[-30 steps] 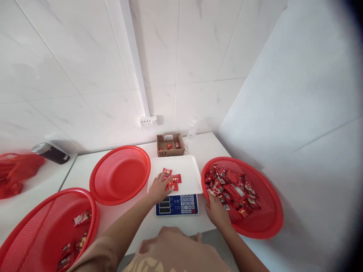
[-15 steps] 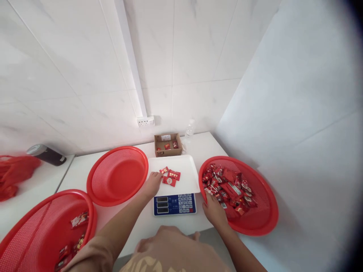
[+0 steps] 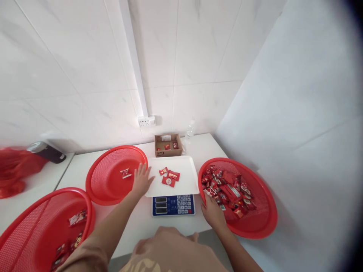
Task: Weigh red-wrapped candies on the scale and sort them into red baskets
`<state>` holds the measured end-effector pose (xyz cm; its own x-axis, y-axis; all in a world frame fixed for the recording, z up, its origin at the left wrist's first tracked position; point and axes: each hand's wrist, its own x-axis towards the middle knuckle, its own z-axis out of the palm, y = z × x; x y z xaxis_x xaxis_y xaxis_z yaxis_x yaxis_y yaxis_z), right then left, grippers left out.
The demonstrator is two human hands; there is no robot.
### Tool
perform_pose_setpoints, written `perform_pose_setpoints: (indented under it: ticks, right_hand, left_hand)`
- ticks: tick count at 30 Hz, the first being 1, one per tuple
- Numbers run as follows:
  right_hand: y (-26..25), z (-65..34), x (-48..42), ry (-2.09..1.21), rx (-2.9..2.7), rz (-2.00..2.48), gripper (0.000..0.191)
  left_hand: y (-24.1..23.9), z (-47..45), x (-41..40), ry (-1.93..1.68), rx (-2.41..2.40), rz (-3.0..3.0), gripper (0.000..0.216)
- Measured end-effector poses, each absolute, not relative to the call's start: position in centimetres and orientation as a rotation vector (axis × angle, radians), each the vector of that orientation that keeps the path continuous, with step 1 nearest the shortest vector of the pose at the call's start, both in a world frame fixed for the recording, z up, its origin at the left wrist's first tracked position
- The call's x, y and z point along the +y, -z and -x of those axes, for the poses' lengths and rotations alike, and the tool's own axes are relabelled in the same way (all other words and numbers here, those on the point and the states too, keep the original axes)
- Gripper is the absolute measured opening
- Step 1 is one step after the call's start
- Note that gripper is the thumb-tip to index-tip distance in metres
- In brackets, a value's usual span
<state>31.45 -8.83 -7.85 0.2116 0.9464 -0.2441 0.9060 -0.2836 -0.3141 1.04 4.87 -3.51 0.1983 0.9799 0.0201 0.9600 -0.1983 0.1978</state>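
One small packet [image 3: 125, 173] is now in the bin [image 3: 113, 190] left of the scale [image 3: 171, 206], bare before. The left hand [image 3: 141, 181], fingers spread, is by its rim. Three red packets [image 3: 169, 177] lie on the scale. Right of it, the right hand [image 3: 213, 213] touches a basket [image 3: 263, 211] of packets; I can't tell if it grips.

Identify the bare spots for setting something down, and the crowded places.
Bare: the tray, right of three red packets; the table between keypad and shirt; its back-right corner, between bottle and right basket. Crowded: that basket, heaped with wrapped packets, right hand at its rim; where tray and middle basket nearly meet, under the left hand.
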Motion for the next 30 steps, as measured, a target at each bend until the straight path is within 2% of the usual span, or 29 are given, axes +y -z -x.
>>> perform_pose_setpoints:
  ticks: [5, 8, 10, 17, 30]
  right_hand:
    - [7.4, -31.3, -8.7, -0.632, -1.787, 2.408, 0.058]
    - [7.2, -31.3, -8.7, -0.64, -1.801, 2.399, 0.058]
    - [6.9, -31.2, -8.7, -0.65, -1.799, 2.404, 0.057]
    - [6.5, -31.1, -8.6, -0.665, -1.784, 2.447, 0.057]
    - [7.3, -31.5, -8.7, -0.647, -1.81, 2.377, 0.054]
  left_hand:
    - [5.4, -6.2, 5.1, -0.032, 1.405, -2.516, 0.061]
    - [5.6, -7.9, 5.8, -0.007, 1.353, -2.498, 0.064]
    - [5.5, -8.6, 6.4, -0.018, 1.342, -2.484, 0.058]
    - [5.5, -9.6, 7.1, -0.049, 1.488, -2.281, 0.033]
    - [3.5, -7.3, 6.7, -0.493, 1.792, -1.777, 0.024]
